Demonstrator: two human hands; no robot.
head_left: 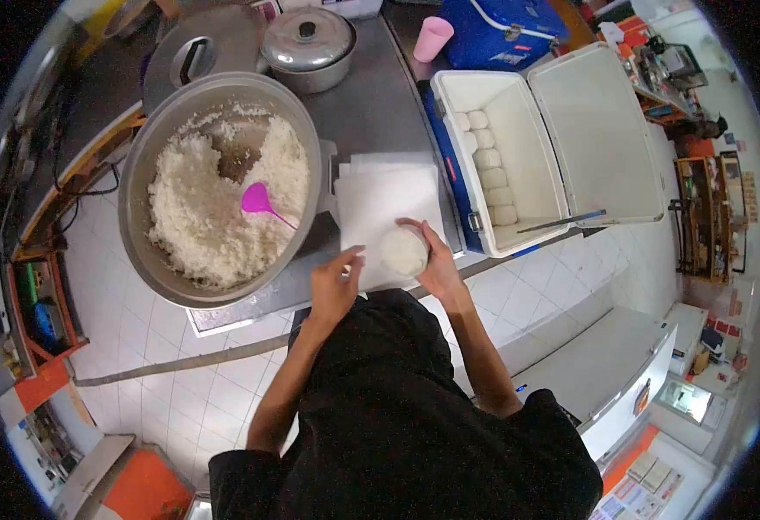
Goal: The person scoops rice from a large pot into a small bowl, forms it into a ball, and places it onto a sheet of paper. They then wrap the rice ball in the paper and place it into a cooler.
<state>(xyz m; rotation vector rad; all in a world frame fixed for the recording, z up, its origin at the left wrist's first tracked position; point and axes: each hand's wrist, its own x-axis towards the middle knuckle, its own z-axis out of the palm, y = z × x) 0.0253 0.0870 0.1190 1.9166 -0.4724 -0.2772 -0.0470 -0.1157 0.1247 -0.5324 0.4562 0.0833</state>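
Note:
My right hand (439, 267) is wrapped round the side of a small round bowl (404, 252) with white rice in it. The bowl is above the near part of a stack of white paper sheets (389, 199). Just left of the bowl is my left hand (337, 284), its fingers bent and a gap showing between thumb and fingertips. I see nothing held in it. Further left stands a large metal pot (133, 204) of cooked rice (194, 208). A magenta rice ladle (259, 199) lies on the rice, its handle toward me.
Right of the paper, an open blue-and-white cooler (532, 173) holds several white wrapped packs (488, 159) in rows. Its lid (601, 130) leans out to the right. Behind are a lidded metal pot (311, 52), a pink cup (433, 39) and another blue cooler (501, 35).

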